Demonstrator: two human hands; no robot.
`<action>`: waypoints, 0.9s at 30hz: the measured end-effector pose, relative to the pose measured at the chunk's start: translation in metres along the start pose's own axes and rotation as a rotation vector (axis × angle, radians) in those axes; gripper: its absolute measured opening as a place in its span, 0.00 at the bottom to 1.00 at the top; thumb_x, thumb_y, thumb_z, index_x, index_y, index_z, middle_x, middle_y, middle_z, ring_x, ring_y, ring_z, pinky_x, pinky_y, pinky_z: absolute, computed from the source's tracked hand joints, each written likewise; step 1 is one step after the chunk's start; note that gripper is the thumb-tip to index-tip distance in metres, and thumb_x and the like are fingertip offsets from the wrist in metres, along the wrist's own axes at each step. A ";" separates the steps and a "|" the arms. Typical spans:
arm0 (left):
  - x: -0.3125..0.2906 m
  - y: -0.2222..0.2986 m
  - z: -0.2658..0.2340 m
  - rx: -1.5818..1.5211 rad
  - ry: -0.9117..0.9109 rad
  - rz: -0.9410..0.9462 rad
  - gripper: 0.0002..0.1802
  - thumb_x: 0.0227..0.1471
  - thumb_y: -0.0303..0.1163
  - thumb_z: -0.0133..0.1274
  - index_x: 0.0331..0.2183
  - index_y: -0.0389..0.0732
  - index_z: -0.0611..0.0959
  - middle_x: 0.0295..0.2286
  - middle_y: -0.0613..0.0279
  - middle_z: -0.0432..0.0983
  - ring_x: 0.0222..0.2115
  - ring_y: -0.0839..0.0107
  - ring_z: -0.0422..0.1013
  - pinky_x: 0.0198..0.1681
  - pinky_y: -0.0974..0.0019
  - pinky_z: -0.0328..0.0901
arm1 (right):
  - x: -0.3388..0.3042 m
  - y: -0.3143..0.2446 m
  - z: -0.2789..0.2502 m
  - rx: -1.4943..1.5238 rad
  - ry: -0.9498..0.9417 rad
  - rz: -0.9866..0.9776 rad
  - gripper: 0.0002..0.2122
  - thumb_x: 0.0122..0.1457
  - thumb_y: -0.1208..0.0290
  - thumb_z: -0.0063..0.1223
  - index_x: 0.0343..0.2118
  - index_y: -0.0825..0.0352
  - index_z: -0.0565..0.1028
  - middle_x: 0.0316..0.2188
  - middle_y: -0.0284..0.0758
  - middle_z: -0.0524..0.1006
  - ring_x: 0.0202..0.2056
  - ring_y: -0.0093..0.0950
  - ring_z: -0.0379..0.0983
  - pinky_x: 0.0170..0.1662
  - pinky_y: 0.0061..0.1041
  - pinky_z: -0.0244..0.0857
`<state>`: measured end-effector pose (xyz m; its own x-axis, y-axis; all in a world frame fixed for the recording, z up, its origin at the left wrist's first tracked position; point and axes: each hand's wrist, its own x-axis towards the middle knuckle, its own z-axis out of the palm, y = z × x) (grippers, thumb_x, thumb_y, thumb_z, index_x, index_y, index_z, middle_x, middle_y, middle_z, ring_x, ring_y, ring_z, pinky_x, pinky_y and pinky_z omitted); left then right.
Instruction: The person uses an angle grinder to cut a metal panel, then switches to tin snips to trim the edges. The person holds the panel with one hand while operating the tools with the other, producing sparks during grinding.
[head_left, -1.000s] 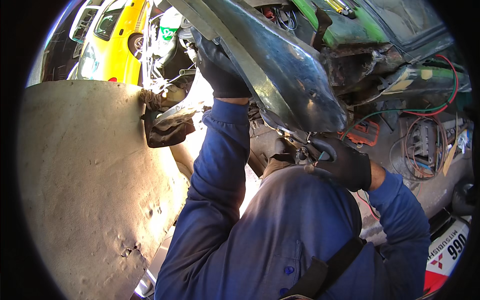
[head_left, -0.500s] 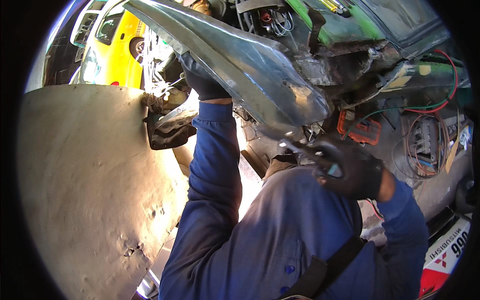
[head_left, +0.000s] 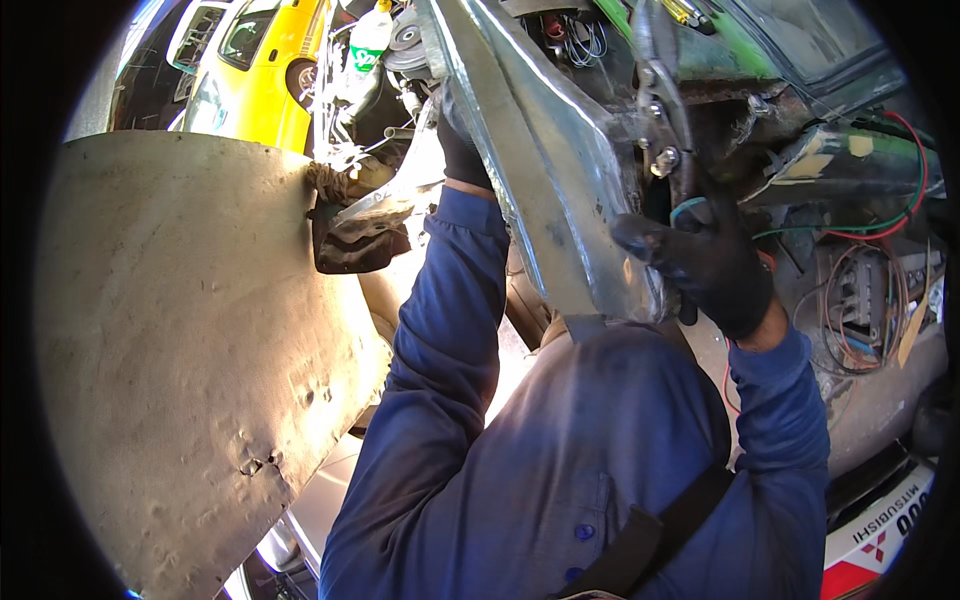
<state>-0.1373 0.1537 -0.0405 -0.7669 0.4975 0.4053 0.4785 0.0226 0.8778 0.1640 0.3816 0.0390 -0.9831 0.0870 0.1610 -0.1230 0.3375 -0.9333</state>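
Note:
My left hand (head_left: pixel 460 150), in a black glove, is closed on the left edge of a long, bent bare-metal car body panel (head_left: pixel 545 140); its fingertips are hidden behind the metal. The panel stands steeply, its lower end close to my lap. My gloved right hand (head_left: pixel 715 260) is wrapped round the handles of a pair of metal snips (head_left: pixel 662 120) with visible pivot bolts. Their jaws point up along the panel's right edge; whether they touch the metal I cannot tell.
A large dented metal sheet (head_left: pixel 200 340) fills the left side. At right are a green car body (head_left: pixel 745 55), red and green hoses (head_left: pixel 915 185) and coiled cables (head_left: pixel 830 300). A bottle (head_left: pixel 370 40) and a yellow vehicle (head_left: pixel 270 90) are behind.
The panel has swung more upright, its lower end drawn toward me by my left hand. My right hand has raised the snips from above my lap to the panel's right edge.

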 end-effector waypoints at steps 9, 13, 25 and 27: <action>-0.030 0.029 0.048 -0.354 -0.001 -0.277 0.19 0.67 0.30 0.51 0.57 0.40 0.78 0.46 0.55 0.83 0.45 0.60 0.81 0.49 0.55 0.77 | -0.012 -0.004 0.003 -0.396 0.061 -0.272 0.29 0.54 0.67 0.77 0.57 0.71 0.75 0.39 0.34 0.72 0.35 0.24 0.70 0.38 0.28 0.70; -0.048 0.067 0.048 0.822 -0.028 0.236 0.23 0.58 0.19 0.54 0.56 0.38 0.77 0.44 0.54 0.84 0.44 0.63 0.82 0.42 0.59 0.77 | -0.017 0.006 0.001 -0.586 0.226 -0.593 0.20 0.53 0.68 0.76 0.47 0.65 0.81 0.38 0.34 0.70 0.34 0.26 0.69 0.36 0.31 0.67; -0.164 0.120 0.024 0.546 0.269 -0.299 0.15 0.60 0.29 0.63 0.48 0.38 0.84 0.44 0.52 0.83 0.49 0.55 0.77 0.56 0.55 0.68 | -0.026 0.016 -0.001 -0.054 0.301 -0.218 0.17 0.52 0.75 0.74 0.32 0.65 0.69 0.25 0.27 0.61 0.24 0.22 0.57 0.29 0.30 0.57; -0.170 0.135 0.038 0.675 0.210 -0.194 0.16 0.58 0.30 0.66 0.47 0.38 0.84 0.44 0.53 0.82 0.48 0.55 0.77 0.55 0.56 0.69 | -0.026 0.016 0.002 -0.019 0.319 -0.224 0.16 0.52 0.75 0.73 0.34 0.65 0.70 0.24 0.27 0.62 0.24 0.22 0.57 0.29 0.30 0.58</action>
<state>0.0740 0.1049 -0.0006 -0.8981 0.2552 0.3581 0.4329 0.6564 0.6178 0.1870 0.3828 0.0192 -0.8403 0.2950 0.4549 -0.3246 0.3984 -0.8579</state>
